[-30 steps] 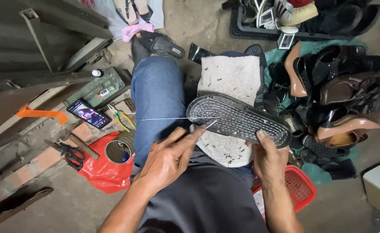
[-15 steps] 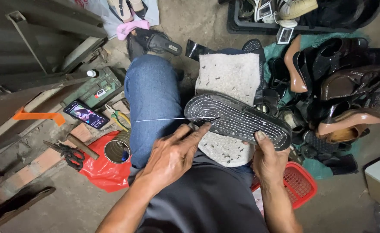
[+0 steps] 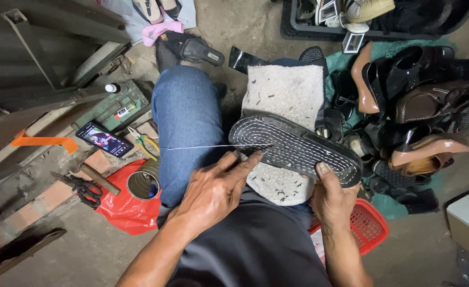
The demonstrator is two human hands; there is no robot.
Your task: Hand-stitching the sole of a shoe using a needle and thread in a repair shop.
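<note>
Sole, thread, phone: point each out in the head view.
sole (image 3: 303, 146), head view, middle of the stitched underside
thread (image 3: 197, 147), head view, taut stretch over the knee
phone (image 3: 104, 139), head view, centre of the lit screen

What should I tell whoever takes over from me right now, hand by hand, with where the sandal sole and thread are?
Left hand: fingertips pinched at the near edge of the black sandal sole, where the white thread meets it; whether a tool is in the grip cannot be told.
Right hand: clamps the sole's near end, thumb on top.
The sole lies tread up on a grey pad over the lap. The thread runs taut leftward across the jeans knee.
Done: white stitching shows around the sole's rim.
Left: the thread is uncut and attached at the stitch by the left fingertips.
</note>
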